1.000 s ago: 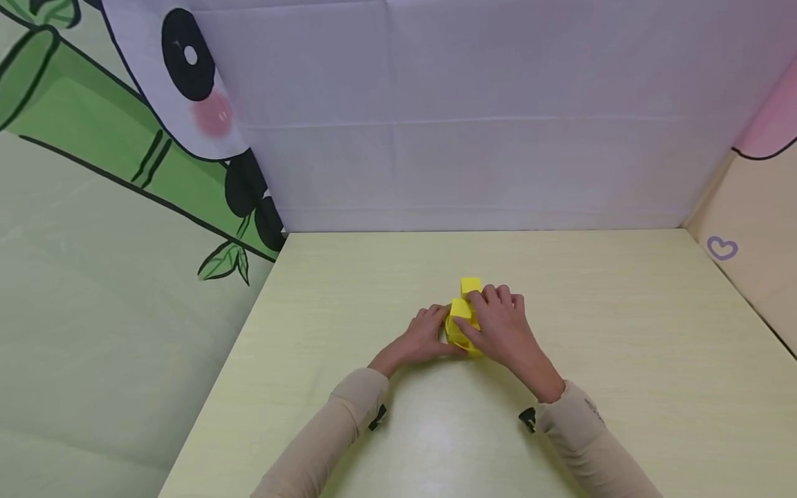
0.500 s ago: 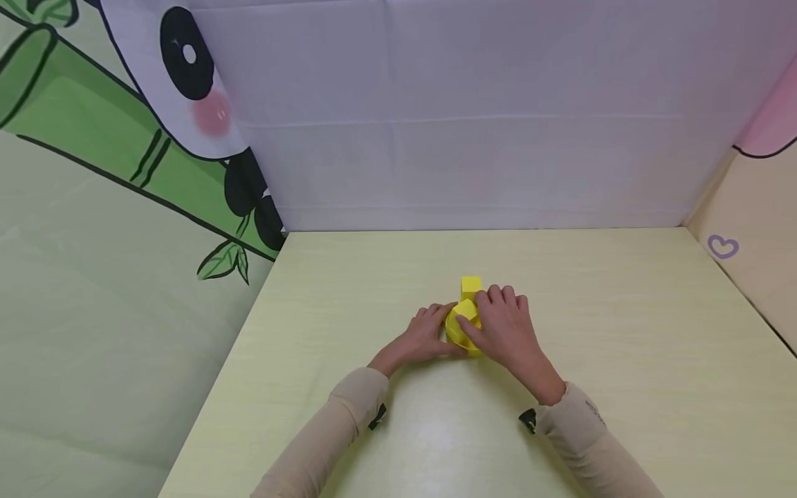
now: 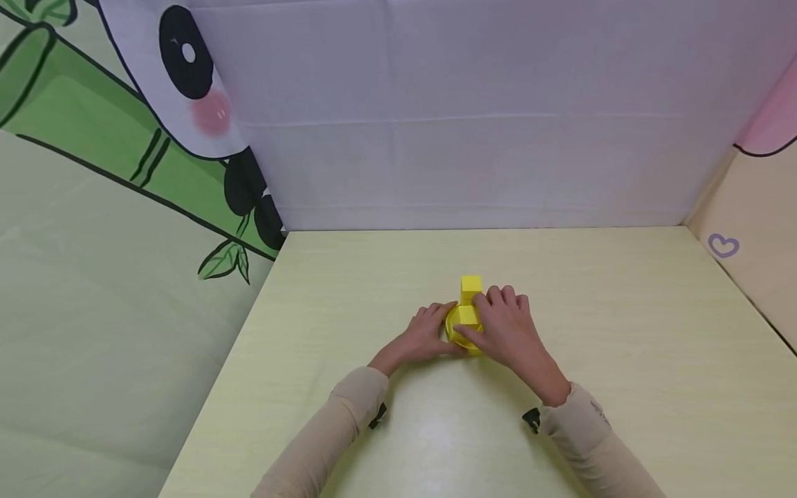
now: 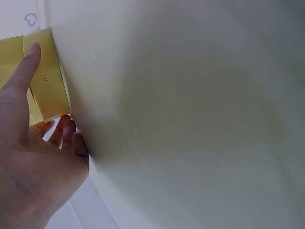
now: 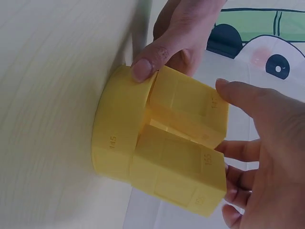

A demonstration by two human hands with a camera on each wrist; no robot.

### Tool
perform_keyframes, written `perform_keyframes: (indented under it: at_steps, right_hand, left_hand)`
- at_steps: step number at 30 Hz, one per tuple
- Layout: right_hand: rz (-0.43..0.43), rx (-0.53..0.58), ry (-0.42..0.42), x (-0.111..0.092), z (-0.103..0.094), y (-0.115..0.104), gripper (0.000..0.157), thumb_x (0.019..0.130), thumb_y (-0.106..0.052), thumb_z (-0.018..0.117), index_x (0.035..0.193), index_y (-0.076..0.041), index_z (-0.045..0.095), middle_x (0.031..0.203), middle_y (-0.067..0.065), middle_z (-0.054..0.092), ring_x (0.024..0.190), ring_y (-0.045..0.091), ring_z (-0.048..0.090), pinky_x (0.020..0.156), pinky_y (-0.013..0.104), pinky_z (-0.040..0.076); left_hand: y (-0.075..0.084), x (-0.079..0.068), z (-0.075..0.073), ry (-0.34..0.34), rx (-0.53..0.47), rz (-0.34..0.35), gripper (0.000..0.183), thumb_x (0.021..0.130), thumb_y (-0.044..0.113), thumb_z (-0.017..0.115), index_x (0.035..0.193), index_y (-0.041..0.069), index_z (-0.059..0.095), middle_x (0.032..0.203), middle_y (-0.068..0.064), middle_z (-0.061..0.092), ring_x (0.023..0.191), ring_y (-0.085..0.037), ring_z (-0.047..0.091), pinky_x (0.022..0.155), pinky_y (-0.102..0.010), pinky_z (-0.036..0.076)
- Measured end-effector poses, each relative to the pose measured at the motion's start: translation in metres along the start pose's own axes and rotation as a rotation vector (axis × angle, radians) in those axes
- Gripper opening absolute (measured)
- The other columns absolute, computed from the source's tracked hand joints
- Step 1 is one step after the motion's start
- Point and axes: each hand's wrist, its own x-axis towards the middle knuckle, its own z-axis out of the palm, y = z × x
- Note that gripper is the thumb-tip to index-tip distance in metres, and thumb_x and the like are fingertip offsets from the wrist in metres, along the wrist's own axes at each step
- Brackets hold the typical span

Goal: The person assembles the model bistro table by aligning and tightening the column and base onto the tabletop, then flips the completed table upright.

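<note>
A round yellow base point(image 5: 114, 138) with raised digits on its side stands on the table. My left hand point(image 3: 426, 337) holds it from the left, with the thumb on the near side and fingers on the far side. Two yellow blocks point(image 3: 468, 317) rise from the base, and the far block point(image 3: 471, 286) stands taller in the head view. In the right wrist view, the thumb and index finger of my right hand point(image 5: 271, 138) pinch the top of the near block point(image 5: 190, 105). The other block point(image 5: 181, 171) is beside it, close to the curled fingers. Where the blocks meet the base is partly hidden.
The pale wooden table point(image 3: 349, 277) extends around the hands. A lilac cloth wall point(image 3: 467, 138) rises behind it. A printed panel with green bamboo point(image 3: 87, 104) hangs on the left, and a beige panel point(image 3: 759, 207) borders the right.
The near block turned under my right fingers, first angled, then square again, and now sits slightly lower and to the right. My left hand has stayed in place round the base.
</note>
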Motion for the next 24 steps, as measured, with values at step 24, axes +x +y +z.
perform_keyframes:
  at_steps: [24]
  right_hand:
    - [0.005,-0.029,0.067,-0.012,0.002,-0.010,0.046,0.088,-0.046,0.078,0.096,-0.002,0.067,0.094,0.013,0.051,0.094,0.034,0.044,0.079,0.050,0.037]
  left_hand:
    - [-0.004,-0.005,-0.001,-0.021,0.010,-0.009,0.101,0.085,0.055,0.081,0.163,0.015,0.032,0.153,-0.009,0.044,0.129,-0.027,0.041,0.110,-0.046,0.037]
